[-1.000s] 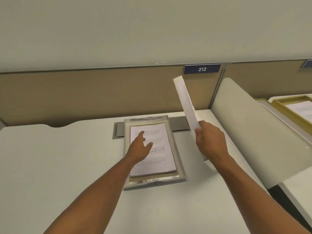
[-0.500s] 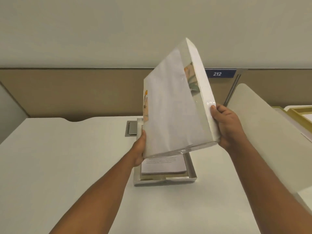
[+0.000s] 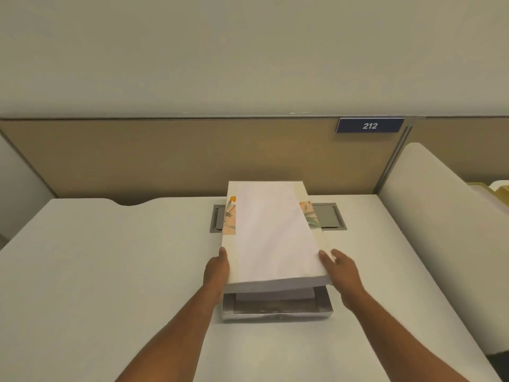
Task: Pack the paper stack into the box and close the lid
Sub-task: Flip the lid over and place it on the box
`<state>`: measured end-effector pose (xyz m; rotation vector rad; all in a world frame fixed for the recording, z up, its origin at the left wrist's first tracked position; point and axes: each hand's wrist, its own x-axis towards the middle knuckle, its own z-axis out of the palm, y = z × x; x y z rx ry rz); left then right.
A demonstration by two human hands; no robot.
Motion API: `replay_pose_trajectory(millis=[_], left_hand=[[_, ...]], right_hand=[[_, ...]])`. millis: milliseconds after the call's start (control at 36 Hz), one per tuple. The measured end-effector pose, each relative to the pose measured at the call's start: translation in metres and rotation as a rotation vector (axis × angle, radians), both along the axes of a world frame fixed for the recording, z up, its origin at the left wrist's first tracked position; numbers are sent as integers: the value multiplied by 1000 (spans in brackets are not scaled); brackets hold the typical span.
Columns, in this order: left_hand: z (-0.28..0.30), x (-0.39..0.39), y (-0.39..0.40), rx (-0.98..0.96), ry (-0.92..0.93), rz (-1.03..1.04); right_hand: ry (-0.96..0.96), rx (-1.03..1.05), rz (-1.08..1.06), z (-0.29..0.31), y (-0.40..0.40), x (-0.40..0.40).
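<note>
A shallow silvery box [image 3: 276, 315] sits on the white desk [image 3: 110, 271] in front of me. Inside it a thin strip of the paper stack [image 3: 275, 295] shows at the near end. The white lid [image 3: 272, 235], with floral strips along both sides, lies nearly flat just above the box, its near edge still raised. My left hand [image 3: 217, 268] grips the lid's left near edge. My right hand [image 3: 341, 268] holds its right near edge. Most of the box and paper is hidden under the lid.
A grey cable hatch [image 3: 327, 216] is set in the desk behind the box. A tan partition [image 3: 165, 155] with a blue "212" plate [image 3: 370, 125] stands at the back. A white side divider [image 3: 440, 230] rises on the right, with a yellowish tray [image 3: 493, 190] beyond it.
A second ago my right hand alone held the lid upright while my left touched the paper. Both hands then took the lid and have lowered it from steeply tilted to nearly flat over the box.
</note>
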<state>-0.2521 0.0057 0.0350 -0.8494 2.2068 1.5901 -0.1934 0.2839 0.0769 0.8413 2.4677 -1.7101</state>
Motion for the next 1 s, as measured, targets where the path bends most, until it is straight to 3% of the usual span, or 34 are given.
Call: replay_pose_trajectory(millis=[194, 417, 694, 889, 1000], left_hand=[[-14, -17, 1, -215, -45, -66], [-31, -9, 0, -309, -103, -156], [-30, 21, -15, -237, -112, -195], [-30, 52, -28, -86, -124, -201], [-29, 71, -27, -123, -166, -259]], right_hand=[[-23, 16, 35, -25, -2, -12], [-94, 98, 35, -51, 7, -9], [-160, 99, 77, -54, 5, 25], [-186, 182, 103, -52, 7, 44], [-222, 223, 135, -52, 8, 48]])
